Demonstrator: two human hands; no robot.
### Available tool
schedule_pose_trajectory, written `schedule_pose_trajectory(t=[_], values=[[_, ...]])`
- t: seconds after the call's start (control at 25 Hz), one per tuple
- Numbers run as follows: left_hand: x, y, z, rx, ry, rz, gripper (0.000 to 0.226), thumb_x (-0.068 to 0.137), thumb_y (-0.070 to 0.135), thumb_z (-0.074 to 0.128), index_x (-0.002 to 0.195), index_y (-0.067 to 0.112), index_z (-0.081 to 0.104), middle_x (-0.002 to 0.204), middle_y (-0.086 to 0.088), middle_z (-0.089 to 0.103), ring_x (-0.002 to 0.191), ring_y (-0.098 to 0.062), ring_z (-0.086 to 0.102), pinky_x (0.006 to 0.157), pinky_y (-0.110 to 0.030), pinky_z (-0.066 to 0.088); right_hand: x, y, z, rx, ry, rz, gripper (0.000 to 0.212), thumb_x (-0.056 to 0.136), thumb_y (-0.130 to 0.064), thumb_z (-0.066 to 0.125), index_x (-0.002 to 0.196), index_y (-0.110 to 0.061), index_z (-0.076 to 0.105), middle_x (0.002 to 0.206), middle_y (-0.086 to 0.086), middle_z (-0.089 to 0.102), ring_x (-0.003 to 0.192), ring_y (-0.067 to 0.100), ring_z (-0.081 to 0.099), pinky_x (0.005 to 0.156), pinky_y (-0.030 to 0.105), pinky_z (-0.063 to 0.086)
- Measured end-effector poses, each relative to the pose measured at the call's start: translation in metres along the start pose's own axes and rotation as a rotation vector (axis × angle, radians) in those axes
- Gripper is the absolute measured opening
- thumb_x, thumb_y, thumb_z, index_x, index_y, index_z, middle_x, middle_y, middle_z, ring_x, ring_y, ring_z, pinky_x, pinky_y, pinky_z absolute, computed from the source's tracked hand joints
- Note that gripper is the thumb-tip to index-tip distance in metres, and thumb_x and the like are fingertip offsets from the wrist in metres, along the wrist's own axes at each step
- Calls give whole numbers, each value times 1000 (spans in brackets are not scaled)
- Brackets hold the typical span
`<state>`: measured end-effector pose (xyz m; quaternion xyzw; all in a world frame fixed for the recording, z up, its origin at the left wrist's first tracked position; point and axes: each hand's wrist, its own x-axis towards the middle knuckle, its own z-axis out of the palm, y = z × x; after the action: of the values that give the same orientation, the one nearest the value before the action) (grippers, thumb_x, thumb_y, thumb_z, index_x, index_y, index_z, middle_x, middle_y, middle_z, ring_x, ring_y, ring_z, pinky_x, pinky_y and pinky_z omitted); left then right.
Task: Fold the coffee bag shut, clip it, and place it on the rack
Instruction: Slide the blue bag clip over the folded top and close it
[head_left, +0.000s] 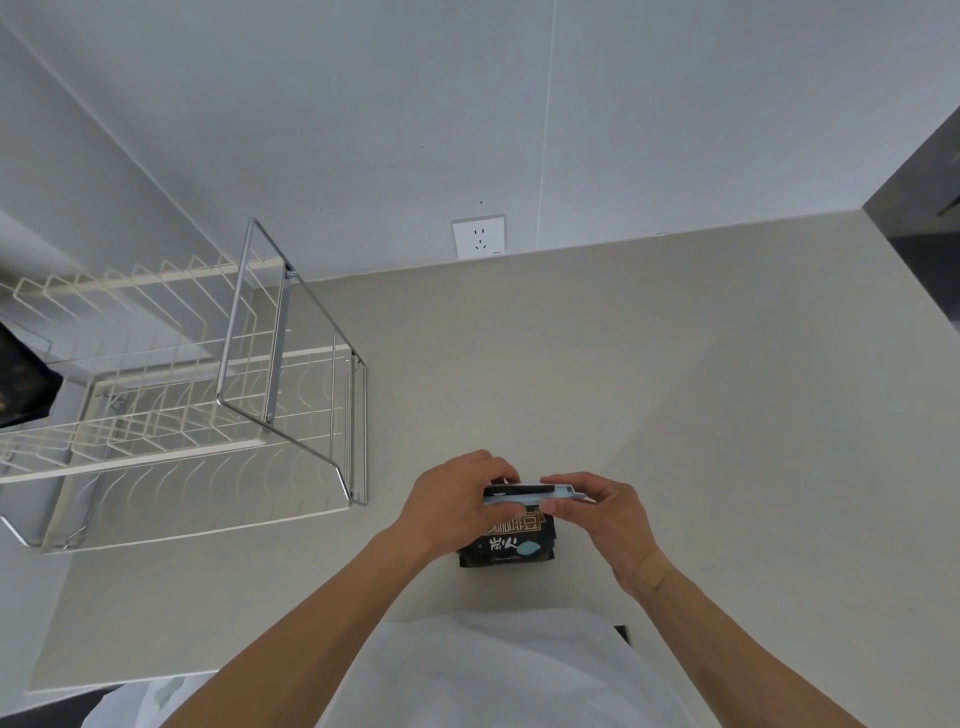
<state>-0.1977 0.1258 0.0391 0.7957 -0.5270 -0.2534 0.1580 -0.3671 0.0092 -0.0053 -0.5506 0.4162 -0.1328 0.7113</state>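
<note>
A black coffee bag (511, 546) with white lettering stands upright on the pale counter (675, 415), close to my body. Its top is folded over, and a long pale blue clip (524, 497) lies along the fold. My left hand (457, 501) grips the left end of the clip and the bag's top. My right hand (605, 512) pinches the right end of the clip between thumb and fingers. The wire rack (208, 395), white wire with a chrome frame, stands to the left on the counter.
A wall socket (478, 237) sits on the wall behind the counter. A dark object (21, 384) lies at the far left edge by the rack. A dark cabinet (924, 208) borders the counter at the right.
</note>
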Motion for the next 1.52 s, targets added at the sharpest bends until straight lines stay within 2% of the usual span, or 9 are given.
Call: schedule_pose_trajectory(t=[0.12, 0.28, 0.48, 0.68, 0.76, 0.88, 1.04, 1.32, 1.52], values=[[3, 3, 5, 56, 23, 48, 32, 86, 50, 62, 111, 31, 64, 98, 11, 63, 83, -5, 51, 66, -21, 37, 0, 0, 1, 4, 2, -17, 22, 71, -6, 82, 82, -25, 81, 74, -8, 78, 70, 3, 71, 58, 9, 52], [2, 5, 9, 29, 79, 47, 28, 86, 47, 63, 106, 29, 66, 93, 12, 63, 82, -8, 56, 64, -22, 40, 0, 1, 2, -5, 22, -32, 19, 70, -7, 83, 83, -21, 81, 76, -6, 78, 70, 2, 69, 60, 9, 51], [2, 6, 9, 27, 104, 43, 25, 85, 47, 63, 102, 28, 66, 93, 12, 63, 85, -9, 57, 66, -24, 44, 1, 3, 3, -24, 63, -48, 18, 69, -8, 83, 83, -18, 81, 83, 5, 77, 72, 6, 67, 61, 10, 52], [2, 4, 9, 27, 88, 18, 30, 85, 51, 62, 107, 31, 66, 96, 13, 64, 87, -9, 58, 68, -25, 45, 0, 1, 4, -24, 47, -37, 18, 72, -11, 82, 84, -24, 80, 77, -9, 78, 72, -1, 69, 59, 8, 51], [-1, 2, 8, 21, 74, 31, 33, 85, 53, 62, 110, 33, 65, 100, 13, 63, 91, -9, 58, 72, -26, 48, -1, -2, 2, -44, -9, -45, 22, 74, -13, 81, 91, -26, 79, 84, -12, 78, 80, -3, 68, 65, 8, 53], [-4, 2, 6, -50, 115, 88, 36, 83, 50, 65, 115, 35, 62, 112, 13, 59, 99, -6, 53, 78, -24, 47, -3, -5, -1, -36, -44, -72, 21, 76, -13, 80, 94, -24, 79, 90, -8, 78, 85, 1, 70, 69, 11, 54], [4, 9, 3, -11, 173, 138, 13, 88, 32, 65, 100, 29, 71, 96, 10, 67, 87, -9, 58, 75, -30, 49, -2, -10, 0, -102, -20, -106, 15, 75, -11, 80, 87, -19, 80, 84, -8, 79, 81, 5, 71, 64, 14, 55], [8, 16, 9, 70, 173, 197, 7, 89, 20, 58, 88, 21, 65, 85, 6, 64, 77, -14, 54, 69, -25, 37, -5, -15, 2, -172, -35, -121, 16, 72, -12, 82, 87, -20, 80, 85, -2, 79, 81, 14, 73, 75, 26, 59], [9, 12, 10, 109, 147, 250, 12, 93, 30, 56, 97, 23, 65, 91, 5, 65, 84, -15, 55, 74, -25, 37, -6, -14, 5, -181, 0, -105, 16, 70, -13, 83, 85, -19, 80, 82, -1, 79, 80, 15, 72, 78, 32, 59]])
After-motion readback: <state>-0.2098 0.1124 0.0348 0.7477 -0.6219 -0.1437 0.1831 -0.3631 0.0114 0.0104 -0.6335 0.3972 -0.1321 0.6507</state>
